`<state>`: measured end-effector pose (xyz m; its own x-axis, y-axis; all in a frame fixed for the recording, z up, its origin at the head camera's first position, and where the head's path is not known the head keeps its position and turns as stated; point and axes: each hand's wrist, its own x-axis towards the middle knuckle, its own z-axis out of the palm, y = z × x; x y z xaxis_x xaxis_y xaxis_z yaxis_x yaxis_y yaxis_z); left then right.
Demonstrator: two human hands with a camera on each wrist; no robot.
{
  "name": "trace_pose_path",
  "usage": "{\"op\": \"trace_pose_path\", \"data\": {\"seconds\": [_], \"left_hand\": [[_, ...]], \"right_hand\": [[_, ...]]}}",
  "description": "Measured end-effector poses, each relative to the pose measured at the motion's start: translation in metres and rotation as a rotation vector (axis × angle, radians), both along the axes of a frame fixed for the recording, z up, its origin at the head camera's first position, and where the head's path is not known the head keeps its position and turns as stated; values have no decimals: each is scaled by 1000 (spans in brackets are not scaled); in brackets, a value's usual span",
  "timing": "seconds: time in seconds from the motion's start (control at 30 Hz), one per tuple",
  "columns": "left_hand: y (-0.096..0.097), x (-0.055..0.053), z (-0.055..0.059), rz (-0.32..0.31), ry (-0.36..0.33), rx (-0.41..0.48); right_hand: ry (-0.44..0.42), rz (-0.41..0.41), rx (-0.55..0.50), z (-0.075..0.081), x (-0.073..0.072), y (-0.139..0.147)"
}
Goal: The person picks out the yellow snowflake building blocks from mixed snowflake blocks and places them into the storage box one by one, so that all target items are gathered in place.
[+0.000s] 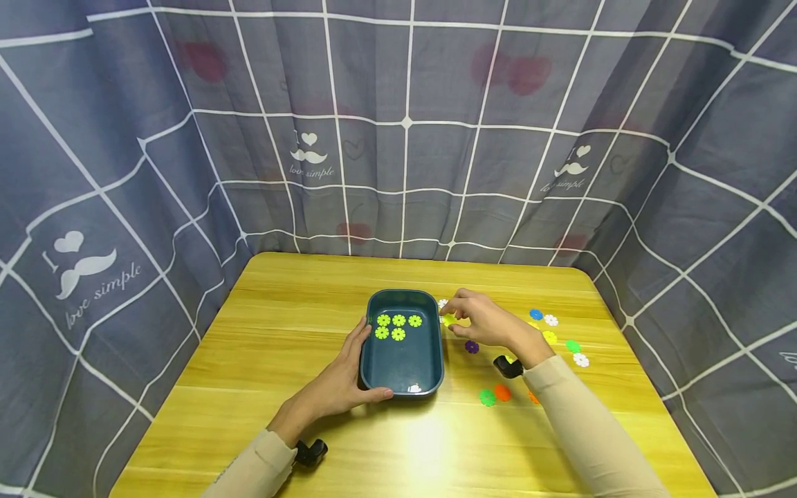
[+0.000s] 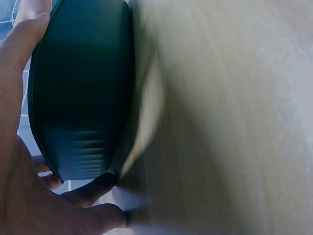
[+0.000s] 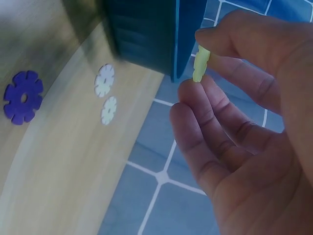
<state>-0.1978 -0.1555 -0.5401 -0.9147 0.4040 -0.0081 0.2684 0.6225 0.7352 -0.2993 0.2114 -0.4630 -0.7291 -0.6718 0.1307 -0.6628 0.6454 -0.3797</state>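
The right hand [image 1: 482,319] hides part of the yellow-green disc [image 3: 200,66] it pinches, and the right sleeve [image 1: 579,415] partly covers an orange disc [image 1: 533,398]. By the left hand [image 1: 336,382], the tray [image 2: 83,88] runs off the left wrist view's top edge; print [image 1: 225,469] on the left sleeve [image 1: 257,465] is too small to read.

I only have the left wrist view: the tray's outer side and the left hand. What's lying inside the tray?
Observer: The head view shows five yellow-green pieces in the tray, three in the farther row and two in the nearer.
Operator: Good. And what does the right hand hold?
Observer: A single yellow-green piece, pinched between thumb and fingers, as the right wrist view shows.
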Motion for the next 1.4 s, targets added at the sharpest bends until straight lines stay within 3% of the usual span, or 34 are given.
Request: {"op": "trace_pose_path", "data": {"seconds": [0.87, 1.4], "left_hand": [[-1, 0, -2, 0, -3, 4], [0, 1, 0, 3, -11, 9]], "right_hand": [[8, 124, 67, 8, -13, -30], [-65, 176, 130, 10, -20, -51]]}}
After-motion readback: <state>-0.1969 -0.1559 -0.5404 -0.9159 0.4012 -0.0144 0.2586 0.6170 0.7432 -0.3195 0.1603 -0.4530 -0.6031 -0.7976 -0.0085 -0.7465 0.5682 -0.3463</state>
